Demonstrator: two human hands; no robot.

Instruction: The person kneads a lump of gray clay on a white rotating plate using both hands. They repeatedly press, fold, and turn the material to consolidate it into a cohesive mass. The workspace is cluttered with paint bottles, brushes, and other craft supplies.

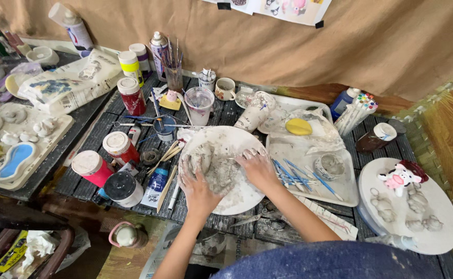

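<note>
Clay (217, 170): a grey, rough, still shapeless lump at the middle of your round board (239, 139), mid-desk. Left hand (198, 187): fingers spread, pressing the lump's left side, closed on nothing. Right hand (258, 166): flat on the right side, likewise open. Left: paint jars (120, 147), brushes. Right: tray (348, 192) of blue tools (301, 178). Far right: disc (443, 206) of finished figures, one painted.

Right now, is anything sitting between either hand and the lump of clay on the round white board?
Nothing visible does. The left hand and right hand both rest directly on the grey clay lump on the round white board. The brushes and blue tools lie off to each side.
</note>
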